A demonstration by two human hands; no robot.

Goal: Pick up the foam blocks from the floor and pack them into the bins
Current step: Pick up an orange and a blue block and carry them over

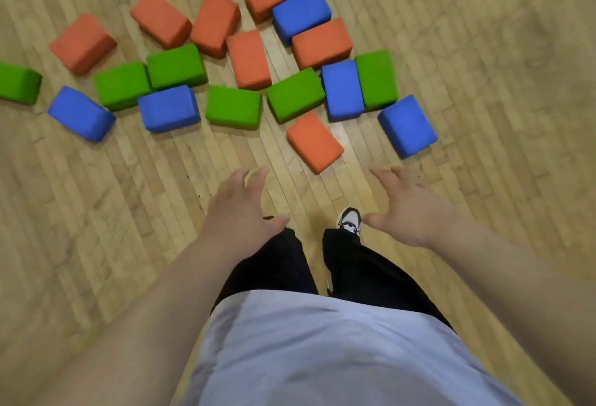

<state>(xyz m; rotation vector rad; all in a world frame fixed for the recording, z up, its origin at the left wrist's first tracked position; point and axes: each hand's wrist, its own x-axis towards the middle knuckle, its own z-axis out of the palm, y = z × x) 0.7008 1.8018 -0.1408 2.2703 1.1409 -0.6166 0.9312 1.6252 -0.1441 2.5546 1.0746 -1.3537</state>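
– Head view: where are the rectangular foam blocks in orange, green and blue (233, 107) found?

– They are scattered flat on the pale wooden strip floor (129, 196), and many are touching each other. No bin is seen.

– What is held by the hands?

– Nothing is held. The left hand (238, 209) and the right hand (409, 209) are stretched forward with fingers spread wide. They are short of the nearest orange foam block (314, 141), which is not touched.

– How is such a block expected to handle?

– It is judged light, soft and a little springy. Its matte skin is probably not slippery, and breaking is not feared. It is best taken across its two long sides and pressed only gently, so that it is not squeezed out of shape.
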